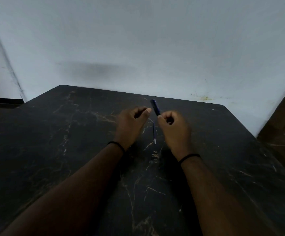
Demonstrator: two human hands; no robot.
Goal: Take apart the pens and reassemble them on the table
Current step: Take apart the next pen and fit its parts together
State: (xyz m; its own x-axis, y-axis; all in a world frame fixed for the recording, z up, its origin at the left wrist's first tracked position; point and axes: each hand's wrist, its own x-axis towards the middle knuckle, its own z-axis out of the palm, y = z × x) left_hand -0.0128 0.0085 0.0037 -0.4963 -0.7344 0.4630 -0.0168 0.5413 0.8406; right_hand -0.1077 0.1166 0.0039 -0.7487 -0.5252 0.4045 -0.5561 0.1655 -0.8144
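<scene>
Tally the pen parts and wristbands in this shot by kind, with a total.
Pen barrel, dark blue, held in the right hand: 1
Thin refill lying on the table between the hands: 1
Black wristbands, one per wrist: 2
Total: 4

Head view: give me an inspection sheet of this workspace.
Surface: black marble-pattern table, pale veins and scuffs.
Job's things: blue pen barrel held up; thin refill lying on the table between the hands.
Clutter: nothing seen.
Grippers: right hand grips the barrel's lower end; left hand loosely curled, holds nothing visible.
Cables: nothing seen.
Surroundings: pale wall with yellow stain; wooden panel at right.
</scene>
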